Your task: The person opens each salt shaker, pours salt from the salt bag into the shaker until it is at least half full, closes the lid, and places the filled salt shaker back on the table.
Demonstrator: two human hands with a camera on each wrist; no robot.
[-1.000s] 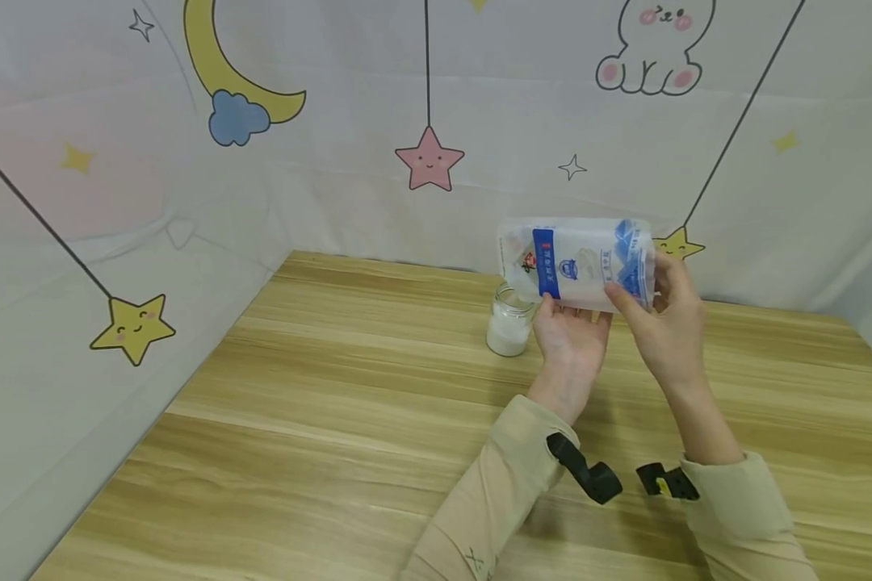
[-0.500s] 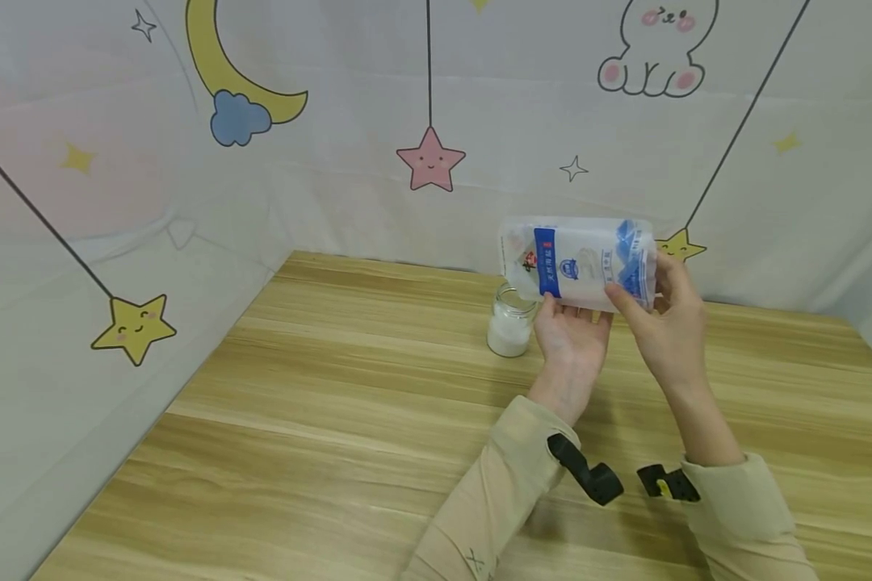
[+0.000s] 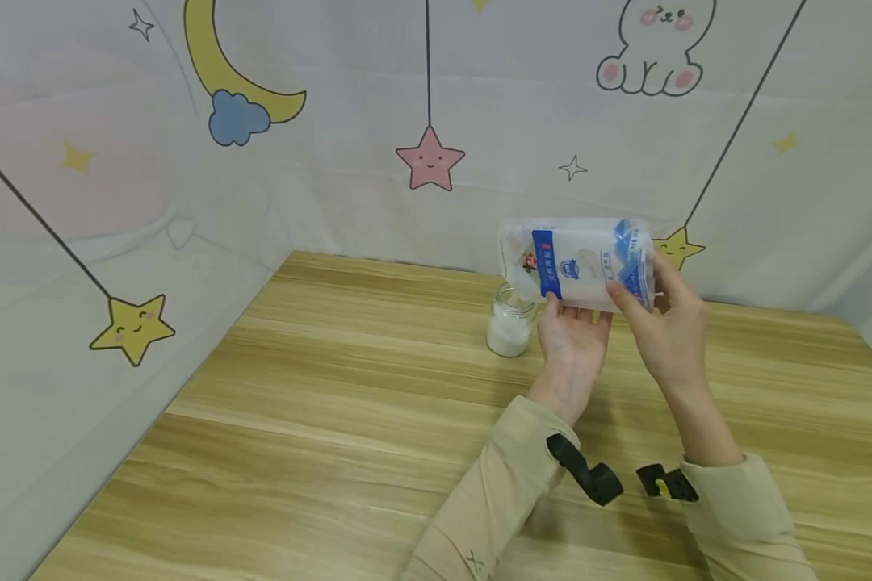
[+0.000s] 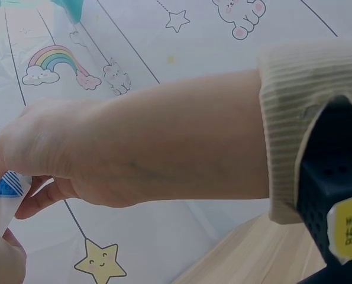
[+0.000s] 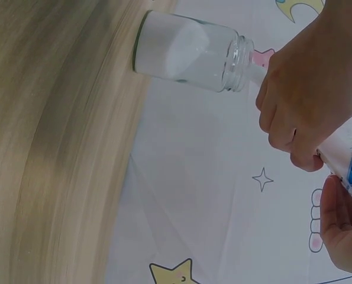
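Observation:
A white and blue plastic bag of salt (image 3: pixel 584 266) is held on its side above the table, its left end over the mouth of a glass jar (image 3: pixel 509 327). White salt partly fills the upright, lidless jar. My left hand (image 3: pixel 572 343) holds the bag from below, palm up, with the thumb on its front and the fingers behind. At the bag's right end, my right hand (image 3: pixel 668 323) pinches it, thumb in front. In the right wrist view, the white spout end of the bag (image 5: pixel 255 74) reaches the jar's rim, while the left hand's knuckles hide part of the bag.
The wood-grain table (image 3: pixel 298 420) extends around the jar to the back edge. Behind it hangs a pale cloth backdrop (image 3: pixel 349 194) printed with stars, a moon and a bear. Black camera straps (image 3: pixel 589 472) sit at both sleeve cuffs.

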